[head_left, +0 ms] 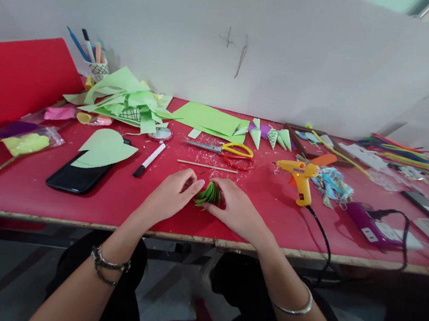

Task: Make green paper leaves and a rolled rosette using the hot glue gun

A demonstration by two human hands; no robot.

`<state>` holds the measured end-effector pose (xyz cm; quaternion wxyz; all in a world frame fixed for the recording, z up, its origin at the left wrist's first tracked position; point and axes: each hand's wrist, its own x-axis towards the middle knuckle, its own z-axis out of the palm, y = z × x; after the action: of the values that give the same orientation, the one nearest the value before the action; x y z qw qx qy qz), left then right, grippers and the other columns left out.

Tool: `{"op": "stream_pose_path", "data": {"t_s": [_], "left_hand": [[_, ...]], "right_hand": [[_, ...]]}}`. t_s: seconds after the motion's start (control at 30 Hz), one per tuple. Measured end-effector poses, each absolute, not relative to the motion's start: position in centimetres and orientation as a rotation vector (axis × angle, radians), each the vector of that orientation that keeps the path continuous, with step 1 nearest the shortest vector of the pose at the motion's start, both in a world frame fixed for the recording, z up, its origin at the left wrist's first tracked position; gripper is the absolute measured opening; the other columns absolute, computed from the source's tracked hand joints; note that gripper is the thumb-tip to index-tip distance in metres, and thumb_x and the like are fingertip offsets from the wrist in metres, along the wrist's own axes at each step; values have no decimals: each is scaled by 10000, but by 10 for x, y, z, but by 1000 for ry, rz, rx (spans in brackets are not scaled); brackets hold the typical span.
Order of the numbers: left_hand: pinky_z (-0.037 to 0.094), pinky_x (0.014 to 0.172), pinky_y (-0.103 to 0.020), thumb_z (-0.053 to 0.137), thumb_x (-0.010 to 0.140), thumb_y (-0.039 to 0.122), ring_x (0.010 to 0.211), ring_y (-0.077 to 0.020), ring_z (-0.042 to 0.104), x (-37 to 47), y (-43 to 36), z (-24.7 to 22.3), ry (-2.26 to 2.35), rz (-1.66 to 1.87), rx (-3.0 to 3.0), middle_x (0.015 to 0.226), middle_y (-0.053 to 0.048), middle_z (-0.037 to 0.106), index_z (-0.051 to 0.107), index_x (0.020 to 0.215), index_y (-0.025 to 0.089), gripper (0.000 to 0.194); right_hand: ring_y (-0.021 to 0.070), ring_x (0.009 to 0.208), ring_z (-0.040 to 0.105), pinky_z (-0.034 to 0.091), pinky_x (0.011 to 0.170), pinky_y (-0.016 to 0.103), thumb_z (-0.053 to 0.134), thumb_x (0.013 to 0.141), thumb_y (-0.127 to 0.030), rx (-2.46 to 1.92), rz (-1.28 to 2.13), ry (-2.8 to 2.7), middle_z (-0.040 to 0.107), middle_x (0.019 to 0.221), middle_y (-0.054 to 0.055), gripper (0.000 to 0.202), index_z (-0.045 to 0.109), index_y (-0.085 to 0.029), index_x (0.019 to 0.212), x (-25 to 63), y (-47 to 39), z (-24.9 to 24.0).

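Note:
Near the front edge of the red table, my right hand (233,207) is curled around a small dark green layered piece (209,195), thumb below it and fingers above. My left hand (174,192) is at the left side of the green piece, its thumb and forefinger drawn together; what lies between those fingertips, if anything, is too small to make out. A thin wooden stick (207,166) lies just beyond both hands. Behind the stick are yellow-handled scissors (236,150) and red wire with small shreds.
A yellow glue gun (301,178) stands to the right, its black cable hanging over the table edge. On the left are a black phone (76,173) under light green paper shapes (105,150) and a marker (149,160). Green paper (208,119) and small cones (256,133) lie behind.

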<state>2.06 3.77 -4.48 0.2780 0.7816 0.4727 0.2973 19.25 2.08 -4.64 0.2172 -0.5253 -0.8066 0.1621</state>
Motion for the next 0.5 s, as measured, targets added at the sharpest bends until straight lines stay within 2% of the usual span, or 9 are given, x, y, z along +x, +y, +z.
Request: {"op": "stream_pose_path", "data": {"t_s": [0.1, 0.17, 0.27, 0.4, 0.5], "left_hand": [[378, 593, -252, 353, 833, 433, 663, -132, 501, 21, 38, -46, 1232, 767, 2076, 717, 4, 522, 438, 737, 178, 285], [394, 619, -268, 435, 784, 450, 705, -146, 505, 20, 37, -46, 1220, 736, 2089, 772, -5, 530, 442, 775, 179, 271], [409, 670, -292, 548, 707, 380, 767, -164, 500, 17, 37, -47, 1161, 664, 2150, 856, -21, 523, 445, 837, 179, 260], [413, 735, -307, 493, 716, 218, 819, -169, 492, 14, 40, -51, 1098, 637, 2219, 910, -37, 501, 450, 840, 179, 137], [407, 770, -315, 441, 740, 171, 852, -172, 484, 13, 43, -53, 1112, 693, 2280, 915, -41, 496, 465, 829, 180, 92]], "right_hand": [[212, 930, 522, 407, 795, 339, 580, 735, -322, -1443, 464, -2249, 547, 1035, 103, 392, 489, -145, 1073, 193, 21, -44], [195, 873, 526, 410, 748, 318, 574, 742, -323, -1438, 479, -2247, 546, 993, 87, 352, 502, -152, 1041, 194, 21, -43], [176, 839, 519, 402, 716, 290, 580, 741, -305, -1410, 502, -2233, 540, 953, 69, 300, 515, -160, 996, 196, 21, -42], [158, 795, 509, 397, 683, 269, 578, 745, -292, -1382, 532, -2236, 534, 900, 51, 252, 531, -166, 959, 197, 21, -42], [151, 775, 508, 400, 680, 270, 577, 746, -293, -1382, 545, -2228, 533, 895, 46, 267, 536, -172, 981, 198, 21, -42]]}}
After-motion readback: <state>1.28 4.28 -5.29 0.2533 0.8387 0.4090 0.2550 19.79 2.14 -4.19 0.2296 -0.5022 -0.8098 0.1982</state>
